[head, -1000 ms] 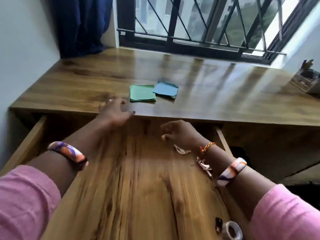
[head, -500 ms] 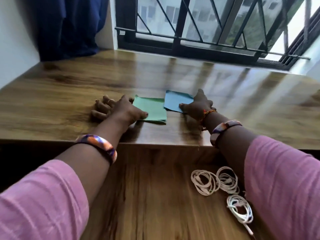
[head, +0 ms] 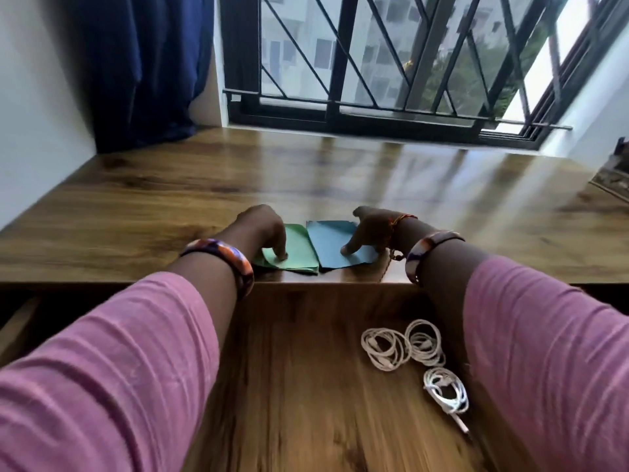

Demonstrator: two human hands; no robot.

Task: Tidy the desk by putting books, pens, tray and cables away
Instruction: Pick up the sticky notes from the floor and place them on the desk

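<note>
Judging from how things lie, the tidying is near its end. Three coiled white cables (head: 413, 361) already lie in the pulled-out drawer (head: 289, 386), at its right side — two coils touching each other, the third just beside them, nearer to the person. On the desk top (head: 136, 206) I see no books, pens or tray; only two small notebooks are left there, close to the front edge and side by side. The left hand (head: 262, 229) presses a fingertip down on the green notebook (head: 296, 253), with the other fingers curled above it and grasping nothing. The right hand (head: 369, 229) presses one straight finger on the blue notebook (head: 337, 247) in the same way. I think both are about to be slid toward the edge and put into the drawer.

Some parts are hard to read. Whether these two are thin notebooks or only folded sheets, I cannot tell. At the far right edge an object on the desk (head: 612, 175) is cut off — maybe a holder, but it is too blurred. The pink sleeves (head: 112, 369) cover much of the drawer, so what lies under them stays unknown.
</note>
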